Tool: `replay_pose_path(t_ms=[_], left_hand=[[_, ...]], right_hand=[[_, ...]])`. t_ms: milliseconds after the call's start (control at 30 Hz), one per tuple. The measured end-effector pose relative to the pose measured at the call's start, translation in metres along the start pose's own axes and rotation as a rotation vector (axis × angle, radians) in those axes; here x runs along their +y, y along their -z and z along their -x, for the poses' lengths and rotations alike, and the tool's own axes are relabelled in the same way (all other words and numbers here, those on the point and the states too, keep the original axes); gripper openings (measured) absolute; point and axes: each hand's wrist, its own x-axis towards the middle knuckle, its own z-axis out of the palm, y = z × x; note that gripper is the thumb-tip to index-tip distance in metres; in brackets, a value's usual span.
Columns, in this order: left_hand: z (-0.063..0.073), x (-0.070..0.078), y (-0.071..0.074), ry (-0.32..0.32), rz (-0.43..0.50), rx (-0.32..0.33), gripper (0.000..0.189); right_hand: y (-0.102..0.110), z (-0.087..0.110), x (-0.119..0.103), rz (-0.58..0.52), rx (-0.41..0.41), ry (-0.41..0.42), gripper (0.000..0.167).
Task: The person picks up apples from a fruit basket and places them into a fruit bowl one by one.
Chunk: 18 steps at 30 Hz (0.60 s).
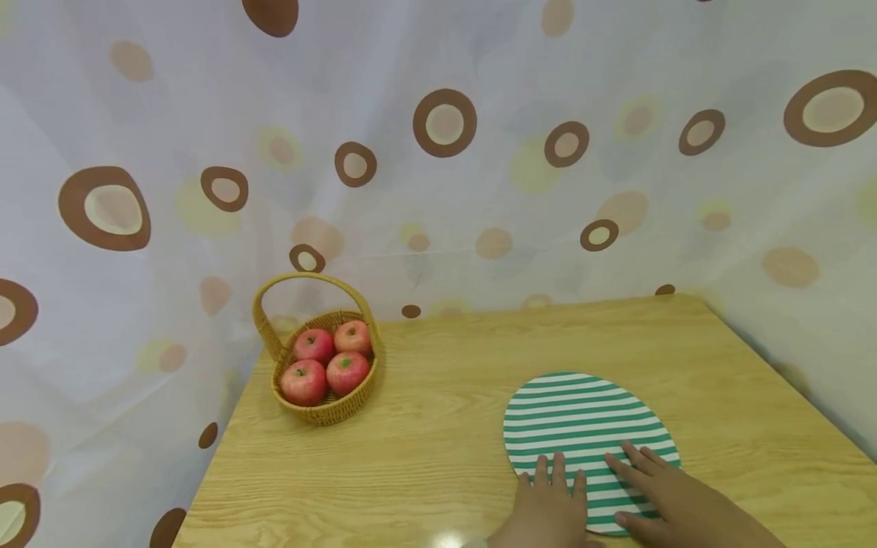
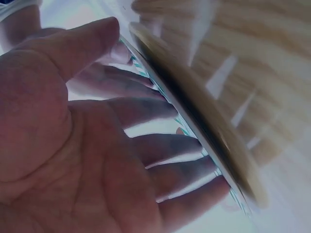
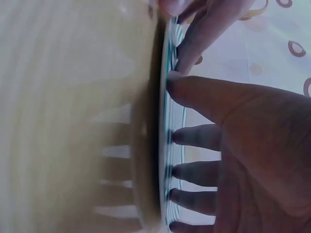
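Observation:
A round placemat [image 1: 575, 415] with green and white stripes lies flat on the wooden table. My left hand [image 1: 548, 510] is at its lower left edge, fingers spread and fairly straight, fingertips touching the striped top. On its lower right part rests my right hand [image 1: 674, 498], the fingers also spread out. The left wrist view shows the left hand [image 2: 97, 145] with its fingertips against the placemat [image 2: 194, 133] near its rim. In the right wrist view the thumb and fingertips of the right hand [image 3: 262, 150] touch the striped surface [image 3: 170, 121]. Neither hand grips anything.
A wicker basket [image 1: 332, 413] with a tall handle stands at the table's back left, holding several red apples [image 1: 304, 382]. Behind and beside the wooden table [image 1: 425, 380] hangs a pale curtain [image 1: 384, 91] with brown and yellow circles.

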Motion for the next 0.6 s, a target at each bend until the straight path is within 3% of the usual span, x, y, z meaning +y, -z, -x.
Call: replay_pose_path(t_ms=[100,233,400,600], left_hand=[[0.005,-0.005,0.001,-0.053,-0.049,0.030,0.079],[0.011,-0.016,0.002,-0.115,-0.040,0.118,0.080],[0.028,-0.046,0.010,-0.169,0.041,0.263,0.075],[0.054,-0.084,0.020,-0.159,0.173,0.351,0.064]], right_hand=[[0.010,-0.005,-0.011,0.046,0.000,-0.062,0.074],[0.015,-0.012,-0.023,0.137,0.077,-0.071,0.070],[0.014,-0.027,-0.040,0.176,0.180,-0.016,0.061],[0.015,-0.047,-0.067,0.212,0.207,0.091,0.058]])
